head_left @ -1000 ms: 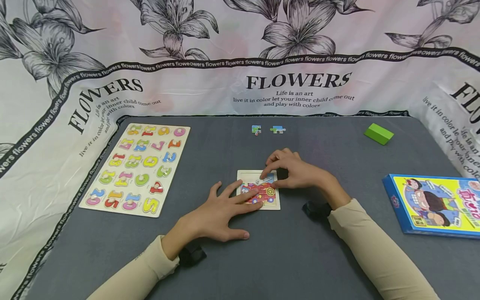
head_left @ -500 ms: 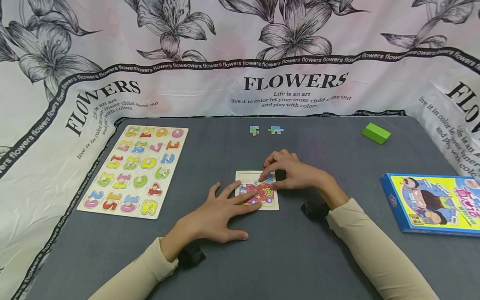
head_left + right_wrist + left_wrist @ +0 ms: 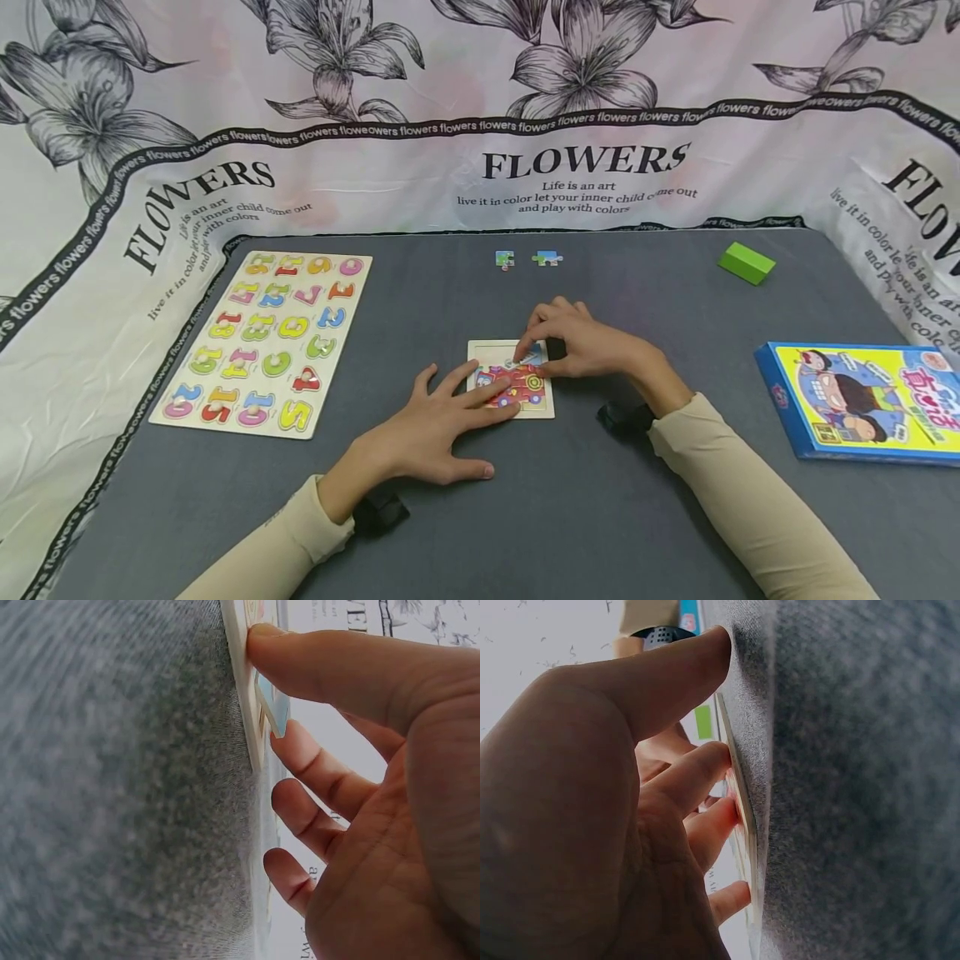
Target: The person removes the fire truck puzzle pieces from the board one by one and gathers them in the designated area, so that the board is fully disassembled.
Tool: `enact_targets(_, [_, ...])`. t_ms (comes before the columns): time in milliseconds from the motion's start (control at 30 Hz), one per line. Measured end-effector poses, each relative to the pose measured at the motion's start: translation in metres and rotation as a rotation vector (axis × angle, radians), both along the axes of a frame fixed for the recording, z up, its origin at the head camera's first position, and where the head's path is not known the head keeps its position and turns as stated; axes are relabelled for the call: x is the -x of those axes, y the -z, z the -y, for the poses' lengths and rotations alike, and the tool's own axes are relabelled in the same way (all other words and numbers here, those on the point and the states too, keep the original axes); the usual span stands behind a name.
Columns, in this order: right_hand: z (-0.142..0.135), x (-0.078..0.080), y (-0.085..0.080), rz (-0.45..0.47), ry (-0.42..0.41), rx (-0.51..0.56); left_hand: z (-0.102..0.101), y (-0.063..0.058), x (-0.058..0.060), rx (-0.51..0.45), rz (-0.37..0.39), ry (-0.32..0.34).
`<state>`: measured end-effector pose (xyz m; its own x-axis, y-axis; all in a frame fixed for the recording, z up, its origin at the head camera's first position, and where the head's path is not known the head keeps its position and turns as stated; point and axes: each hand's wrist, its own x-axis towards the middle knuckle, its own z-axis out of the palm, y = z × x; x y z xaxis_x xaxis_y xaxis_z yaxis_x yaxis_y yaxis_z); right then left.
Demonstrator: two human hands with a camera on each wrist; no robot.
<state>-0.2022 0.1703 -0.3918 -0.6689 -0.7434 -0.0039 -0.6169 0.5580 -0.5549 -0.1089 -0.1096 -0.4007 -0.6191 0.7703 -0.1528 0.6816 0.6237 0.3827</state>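
We see the light-blue puzzle piece (image 3: 276, 711) tilted over the puzzle board (image 3: 545, 412); the right hand (image 3: 588, 337) pinches it between thumb and forefinger. We judge it light, stiff and thin, best held by its edges. The left hand (image 3: 431, 433), fingers straight, rests on the board, upon the bench (image 3: 540, 517).

Around a puzzle board (image 3: 491, 349) of smooth pale wood, on rough, matt grey cloth (image 3: 570, 500), are a smooth, wood-like number board (image 3: 296, 348) at nine o'clock, a glossy, card-like box (image 3: 862, 404) at three, a matt green block (image 3: 746, 263) at two, and a creased, faintly shiny floral curtain (image 3: 412, 183) at twelve.
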Motion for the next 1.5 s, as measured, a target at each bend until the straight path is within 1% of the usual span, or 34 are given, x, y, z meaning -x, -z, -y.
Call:
enact_targets(200, [0.0, 0.001, 0.002, 0.004, -0.014, 0.0, 0.0, 0.0, 0.0, 0.004, 0.005, -0.008])
enact_targets(300, [-0.001, 0.002, 0.003, 0.019, 0.0, 0.019, 0.0, 0.001, 0.0, 0.001, 0.001, -0.006])
enact_targets(433, [-0.002, 0.003, 0.003, 0.062, 0.032, 0.055, 0.0, 0.001, 0.0, -0.002, 0.0, -0.006])
enact_targets(533, [-0.002, 0.004, 0.003, 0.077, 0.038, 0.072, 0.0, 0.0, 0.0, -0.003, -0.004, -0.005])
enact_targets(767, [-0.003, 0.007, 0.004, 0.074, 0.012, 0.084, -0.001, -0.002, 0.0, 0.001, -0.003, -0.001])
enact_targets(1000, [-0.004, 0.006, 0.004, 0.057, 0.002, 0.079, -0.001, -0.002, -0.001, 0.006, 0.0, 0.0])
enact_targets(1200, [-0.008, 0.007, 0.005, 0.064, 0.031, 0.081, -0.002, -0.001, -0.001, 0.005, -0.005, 0.004])
enact_targets(1400, [-0.013, 0.011, 0.008, 0.074, 0.076, 0.134, -0.002, 0.0, -0.002, -0.002, -0.007, 0.008])
enact_targets(1500, [-0.017, 0.014, 0.009, 0.057, 0.087, 0.156, -0.001, 0.0, -0.002, -0.006, -0.004, 0.005])
